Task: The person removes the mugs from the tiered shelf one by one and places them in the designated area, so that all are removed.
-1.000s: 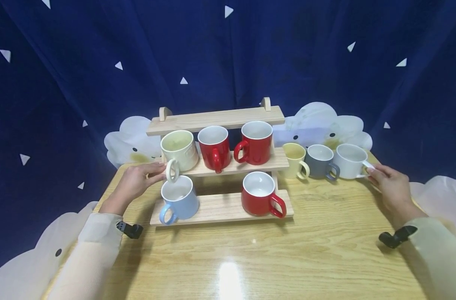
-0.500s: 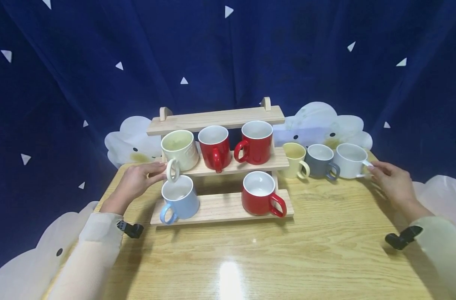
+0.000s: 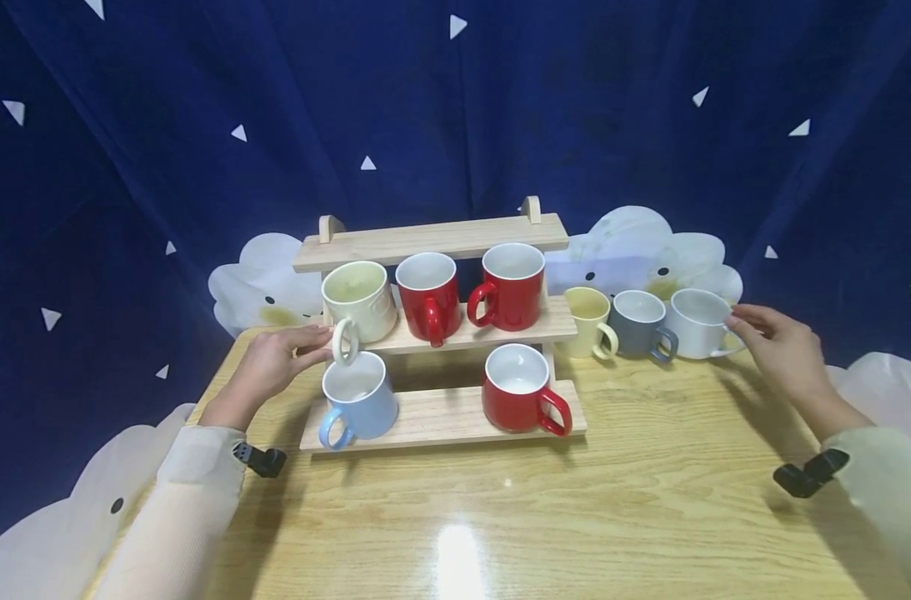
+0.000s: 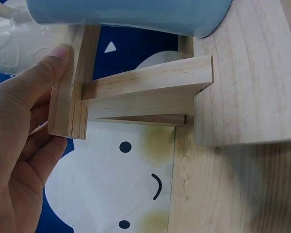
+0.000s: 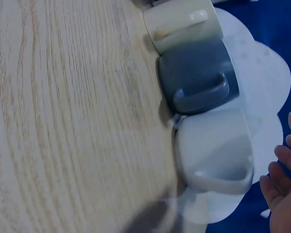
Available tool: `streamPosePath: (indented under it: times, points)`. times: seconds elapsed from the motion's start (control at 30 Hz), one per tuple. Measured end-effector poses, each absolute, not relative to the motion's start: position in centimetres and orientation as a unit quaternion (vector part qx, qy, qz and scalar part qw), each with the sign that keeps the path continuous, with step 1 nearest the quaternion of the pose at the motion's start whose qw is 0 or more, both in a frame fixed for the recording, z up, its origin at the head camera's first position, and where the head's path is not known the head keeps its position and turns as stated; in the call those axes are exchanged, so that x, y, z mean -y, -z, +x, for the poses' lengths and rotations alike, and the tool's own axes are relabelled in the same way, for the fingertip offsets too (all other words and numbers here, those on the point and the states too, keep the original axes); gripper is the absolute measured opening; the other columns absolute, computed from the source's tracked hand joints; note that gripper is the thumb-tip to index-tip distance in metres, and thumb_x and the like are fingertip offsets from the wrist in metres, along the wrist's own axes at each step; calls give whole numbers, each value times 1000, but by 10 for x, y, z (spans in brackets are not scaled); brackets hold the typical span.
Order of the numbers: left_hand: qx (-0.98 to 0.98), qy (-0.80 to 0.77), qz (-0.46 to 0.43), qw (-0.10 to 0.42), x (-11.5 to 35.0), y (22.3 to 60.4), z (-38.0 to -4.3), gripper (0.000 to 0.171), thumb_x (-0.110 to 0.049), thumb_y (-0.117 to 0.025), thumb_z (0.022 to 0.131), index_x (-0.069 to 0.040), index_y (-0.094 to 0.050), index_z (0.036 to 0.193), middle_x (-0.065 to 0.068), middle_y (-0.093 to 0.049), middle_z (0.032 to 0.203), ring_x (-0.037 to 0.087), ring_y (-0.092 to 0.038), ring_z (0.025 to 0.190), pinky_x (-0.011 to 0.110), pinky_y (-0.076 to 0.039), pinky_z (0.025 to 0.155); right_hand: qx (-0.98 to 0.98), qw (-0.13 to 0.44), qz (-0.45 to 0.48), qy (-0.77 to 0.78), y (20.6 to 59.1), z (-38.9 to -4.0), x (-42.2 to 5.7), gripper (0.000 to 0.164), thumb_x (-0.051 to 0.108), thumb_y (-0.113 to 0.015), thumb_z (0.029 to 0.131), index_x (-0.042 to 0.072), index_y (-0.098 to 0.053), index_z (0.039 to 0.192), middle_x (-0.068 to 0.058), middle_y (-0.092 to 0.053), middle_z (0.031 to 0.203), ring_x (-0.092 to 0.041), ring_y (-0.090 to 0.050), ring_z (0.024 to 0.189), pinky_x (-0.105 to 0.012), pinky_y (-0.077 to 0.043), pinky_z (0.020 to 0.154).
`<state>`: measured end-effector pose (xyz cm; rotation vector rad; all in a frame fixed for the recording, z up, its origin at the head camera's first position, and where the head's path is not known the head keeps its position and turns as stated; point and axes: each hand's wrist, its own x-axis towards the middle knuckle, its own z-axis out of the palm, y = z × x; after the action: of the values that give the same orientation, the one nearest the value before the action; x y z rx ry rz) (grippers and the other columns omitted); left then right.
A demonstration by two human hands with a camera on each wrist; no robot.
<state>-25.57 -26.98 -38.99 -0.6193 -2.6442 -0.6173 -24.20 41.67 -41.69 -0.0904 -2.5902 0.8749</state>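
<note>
My left hand [image 3: 271,362] grips the left end of a wooden rack's middle shelf [image 3: 455,337], thumb over the board and fingers beneath, as the left wrist view shows. On that shelf stand a cream mug [image 3: 368,312] and two red mugs. The bottom shelf bears a light blue mug [image 3: 365,400] and a third red mug [image 3: 511,400]. At the far right, my right hand [image 3: 785,350] is beside a white mug [image 3: 695,329], its fingertips near the rim above the handle. In the right wrist view those fingers [image 5: 281,182] are loosely extended and hold nothing.
A yellow mug [image 3: 586,325] and a dark grey mug [image 3: 635,329] stand in a row with the white one, right of the rack, handles toward the front right. The rack's top shelf [image 3: 440,239] spans the back. A dark blue curtain [image 3: 455,108] hangs behind the table [image 3: 613,500].
My right hand has let go of the white mug's handle and its fingers have shifted up toward the rim. My left hand stays on the rack, and the mugs have not moved.
</note>
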Motion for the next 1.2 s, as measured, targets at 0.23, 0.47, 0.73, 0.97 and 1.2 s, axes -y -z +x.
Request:
streamPosePath:
  times: [0.23, 0.47, 0.73, 0.97, 1.2]
  points:
    - [937, 218, -214, 170, 270, 390, -255, 38, -26, -78, 84, -8, -72, 117, 12, -69, 115, 36, -61, 114, 55, -47, 94, 930, 196, 0, -310, 405, -242, -399, 50, 44, -59, 97, 5, -62, 129, -21, -63, 123, 15, -53, 94, -1, -35, 68]
    - [934, 215, -222, 182, 270, 390, -256, 38, -24, -79, 83, -7, -72, 116, 13, -70, 114, 35, -63, 112, 55, -48, 92, 927, 198, 51, -314, 395, -240, -382, 44, 38, -62, 97, 7, -64, 129, -20, -63, 126, 13, -56, 89, -2, -37, 66]
    - [936, 213, -220, 176, 271, 391, -256, 38, -25, -79, 83, -7, -72, 116, 13, -69, 116, 36, -63, 111, 55, -48, 93, 934, 193, 121, -274, 383, -235, -359, 42, 35, -62, 97, 10, -62, 131, -16, -60, 132, -46, -59, 110, -51, -48, 83]
    - [935, 211, -222, 181, 270, 391, -257, 38, -25, -79, 83, -7, -72, 116, 13, -69, 116, 35, -65, 108, 54, -50, 90, 934, 214, 182, -219, 373, -235, -342, 43, 32, -67, 94, 9, -62, 130, -18, -61, 129, -43, -53, 118, -60, -43, 86]
    - [932, 213, -227, 187, 270, 391, -257, 37, -23, -80, 82, -7, -72, 115, 12, -70, 114, 35, -65, 109, 54, -50, 89, 928, 215, 232, -195, 362, -234, -329, 45, 32, -71, 91, 12, -62, 130, -14, -61, 130, -39, -52, 122, -58, -38, 97]
